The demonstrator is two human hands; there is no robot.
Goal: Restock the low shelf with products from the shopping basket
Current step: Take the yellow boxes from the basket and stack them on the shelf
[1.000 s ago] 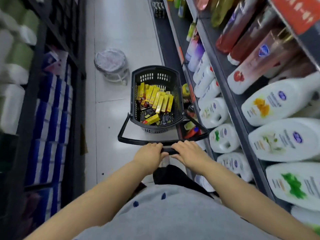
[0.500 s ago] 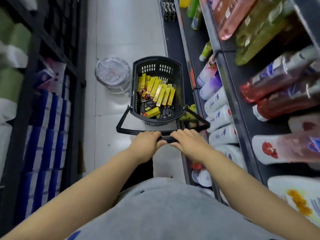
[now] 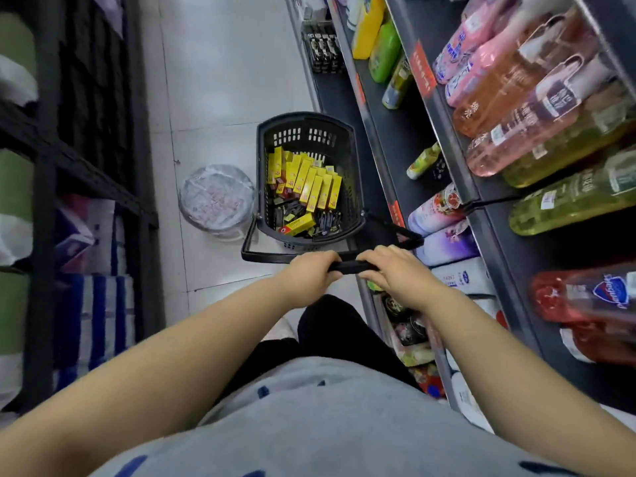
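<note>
Shopping basket (image 3: 349, 187) sits on the aisle floor (image 3: 220, 80), just beside the low shelf (image 3: 339, 94); left hand (image 3: 309, 277) and right hand (image 3: 395, 273) both curl tight around its black handle (image 3: 351, 266). Yellow cartons (image 3: 309, 182) inside look light and stiff, so pinch 1 across its long sides.

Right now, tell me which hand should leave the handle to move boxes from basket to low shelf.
Probably the right hand: it and the left hand both grip the handle, but the low shelf runs along its side.
</note>
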